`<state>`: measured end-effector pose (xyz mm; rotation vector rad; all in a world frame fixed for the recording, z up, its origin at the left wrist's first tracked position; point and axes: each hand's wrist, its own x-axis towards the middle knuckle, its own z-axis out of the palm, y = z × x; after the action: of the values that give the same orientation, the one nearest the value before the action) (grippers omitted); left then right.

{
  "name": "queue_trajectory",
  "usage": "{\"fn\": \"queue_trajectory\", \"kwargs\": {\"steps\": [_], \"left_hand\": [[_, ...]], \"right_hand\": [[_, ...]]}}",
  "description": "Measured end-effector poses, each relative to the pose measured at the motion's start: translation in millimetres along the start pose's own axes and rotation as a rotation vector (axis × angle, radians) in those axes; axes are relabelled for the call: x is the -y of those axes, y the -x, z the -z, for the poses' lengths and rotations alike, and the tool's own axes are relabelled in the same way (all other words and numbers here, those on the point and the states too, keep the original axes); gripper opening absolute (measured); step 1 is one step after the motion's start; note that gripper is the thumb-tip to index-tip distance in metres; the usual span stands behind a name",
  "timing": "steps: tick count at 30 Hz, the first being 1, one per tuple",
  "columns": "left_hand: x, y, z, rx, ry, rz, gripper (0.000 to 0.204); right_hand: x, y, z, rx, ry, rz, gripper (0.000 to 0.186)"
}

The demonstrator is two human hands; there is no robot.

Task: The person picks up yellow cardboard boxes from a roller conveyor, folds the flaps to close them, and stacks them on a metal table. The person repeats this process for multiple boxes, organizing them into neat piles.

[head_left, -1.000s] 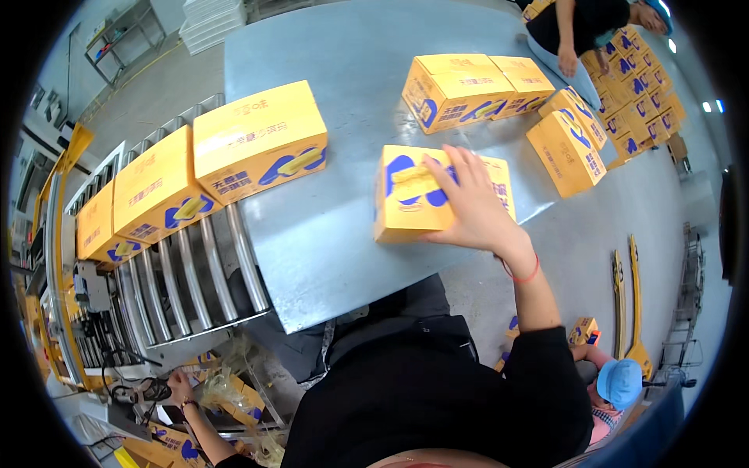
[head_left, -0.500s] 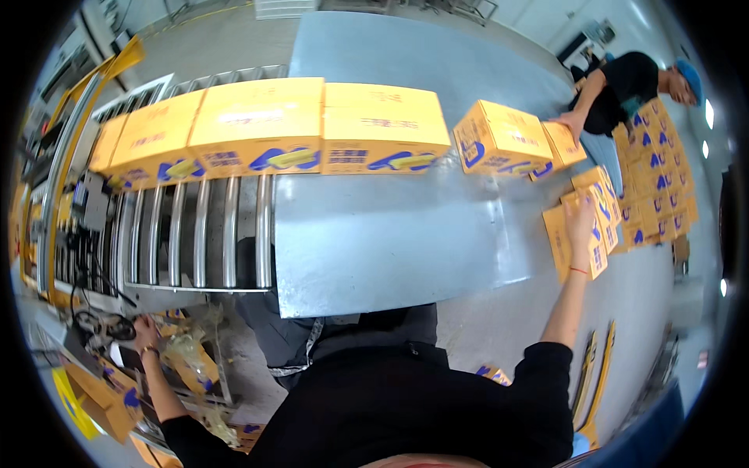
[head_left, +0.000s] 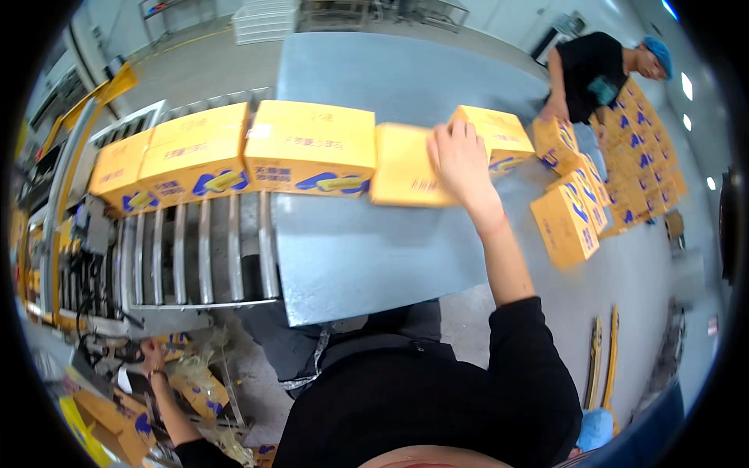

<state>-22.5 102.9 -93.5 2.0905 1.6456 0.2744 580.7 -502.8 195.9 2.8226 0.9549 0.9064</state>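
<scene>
My right hand (head_left: 460, 162) is curled over the right end of a yellow carton (head_left: 402, 165) on the grey-blue table, gripping it. This carton is blurred and meets a row of yellow cartons with blue print on its left. Just right of my hand stands another carton (head_left: 503, 134). Low on the left, my left hand (head_left: 152, 356) is beside dark round-handled equipment (head_left: 117, 349). Its fingers are too small to make out, so whether it holds anything is unclear.
The carton row runs left onto a roller conveyor (head_left: 181, 253). At the far right a co-worker (head_left: 589, 74) in a blue cap touches a carton (head_left: 554, 144). More cartons (head_left: 563, 226) lie beyond the table (head_left: 374, 269). Yellow forks (head_left: 601, 359) lie at lower right.
My right hand has swung left from the cartons beyond the table's right edge onto a carton on the table. The row has shifted left along the rollers. My left hand stays in place.
</scene>
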Motion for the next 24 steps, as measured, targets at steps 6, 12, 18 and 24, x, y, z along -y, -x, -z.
{"fn": "queue_trajectory", "kwargs": {"steps": [6,12,18,24], "left_hand": [[-34.2,-18.1,-6.5,0.128,-0.128,-0.353,0.042],[-72.4,26.6,11.5,0.023,-0.329,-0.285,0.046],[-67.1,11.2,9.5,0.063,-0.342,-0.294,0.04],[-31.1,1.8,1.9,-0.041,-0.414,-0.305,0.045]], "right_hand": [[1.4,91.9,62.6,0.397,-0.164,0.115,0.108],[-27.7,133.7,72.7,0.461,-0.268,-0.057,0.111],[-118.3,225.6,87.7,0.331,0.098,-0.461,0.096],[-238.0,259.5,35.1,0.107,0.392,-0.669,0.079]]}}
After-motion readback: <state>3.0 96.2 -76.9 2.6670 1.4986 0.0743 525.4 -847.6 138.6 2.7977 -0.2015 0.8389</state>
